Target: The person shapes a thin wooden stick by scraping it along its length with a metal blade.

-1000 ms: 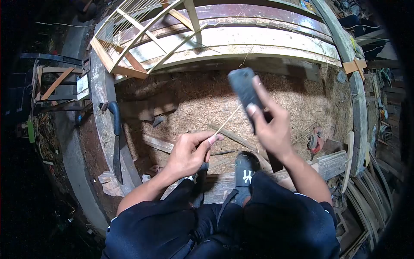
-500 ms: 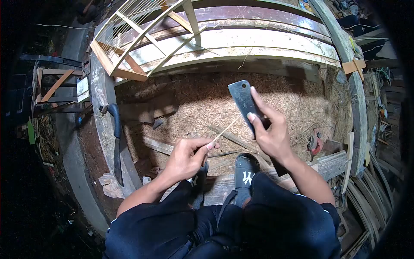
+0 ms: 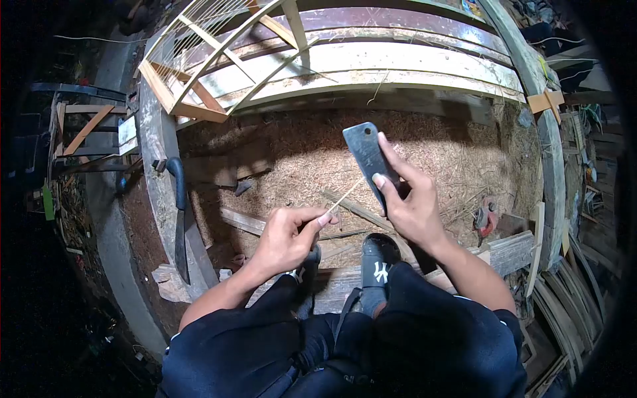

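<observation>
The frame (image 3: 156, 91), angular pale wood strung with thin strips, sits on the far planks (image 3: 398, 65), smooth and brightly lit. On the left beam (image 3: 154, 189), worn and grey, lies the knife (image 3: 179, 219); scrap wood (image 3: 244, 221) and curly shavings (image 3: 312, 159) litter the ground below. Between the hands slants the thin, straight stick (image 3: 346, 194), pinched by the left hand (image 3: 285, 240) between thumb and forefinger, its upper end at the edge of the blade (image 3: 363, 149), flat dark metal with one hole, which the right hand's (image 3: 417, 207) thumb and fingers grip.
</observation>
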Demonstrator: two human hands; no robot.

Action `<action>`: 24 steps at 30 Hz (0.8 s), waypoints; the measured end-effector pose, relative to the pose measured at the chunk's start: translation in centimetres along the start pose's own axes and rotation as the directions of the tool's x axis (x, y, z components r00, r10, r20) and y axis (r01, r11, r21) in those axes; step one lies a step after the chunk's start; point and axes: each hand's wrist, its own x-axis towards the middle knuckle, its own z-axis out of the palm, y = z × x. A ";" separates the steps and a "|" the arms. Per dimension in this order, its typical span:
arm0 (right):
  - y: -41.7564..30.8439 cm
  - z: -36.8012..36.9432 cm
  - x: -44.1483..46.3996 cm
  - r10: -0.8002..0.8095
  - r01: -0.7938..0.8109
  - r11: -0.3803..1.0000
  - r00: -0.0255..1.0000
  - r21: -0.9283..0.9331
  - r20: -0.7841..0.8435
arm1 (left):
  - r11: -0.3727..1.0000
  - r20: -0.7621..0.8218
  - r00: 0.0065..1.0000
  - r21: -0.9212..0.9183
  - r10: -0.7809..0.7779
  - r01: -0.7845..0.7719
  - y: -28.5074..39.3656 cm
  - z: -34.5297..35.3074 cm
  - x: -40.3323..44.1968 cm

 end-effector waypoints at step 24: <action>-1.2 1.2 -1.0 -0.236 0.226 0.971 0.959 0.079 0.160 | 0.998 -0.050 0.997 -0.012 0.058 -0.059 -0.1 0.1 0.5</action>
